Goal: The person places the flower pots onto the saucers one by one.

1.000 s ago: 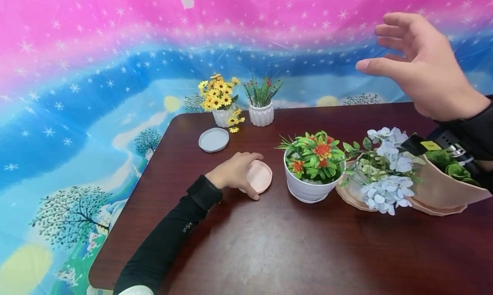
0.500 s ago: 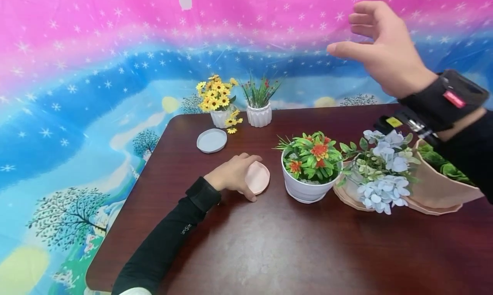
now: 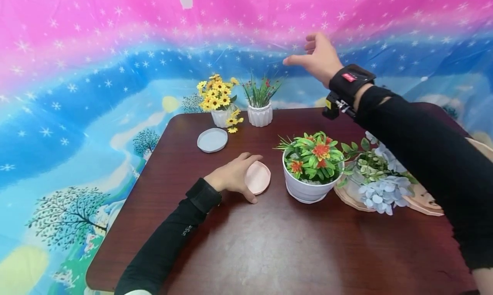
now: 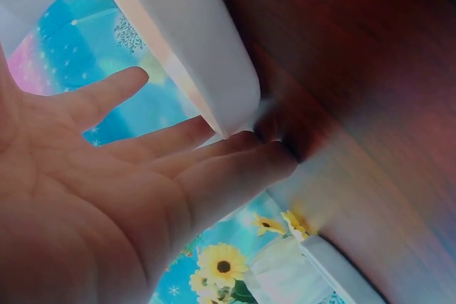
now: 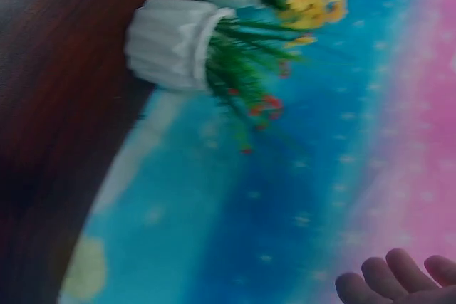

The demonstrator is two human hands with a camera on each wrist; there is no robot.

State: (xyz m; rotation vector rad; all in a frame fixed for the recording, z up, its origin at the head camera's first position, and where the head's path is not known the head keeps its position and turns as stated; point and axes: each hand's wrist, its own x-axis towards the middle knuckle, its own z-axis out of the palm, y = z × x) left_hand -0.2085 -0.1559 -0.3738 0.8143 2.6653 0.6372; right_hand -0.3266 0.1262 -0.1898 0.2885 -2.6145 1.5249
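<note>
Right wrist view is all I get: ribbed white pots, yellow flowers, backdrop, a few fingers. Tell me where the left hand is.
Observer: The head view shows the left hand curved around the left side of the small pink saucer.
Operator: Now name the pot closest to that saucer.
Observer: A white pot holding orange-red flowers, standing just to the saucer's right without touching it.
</note>
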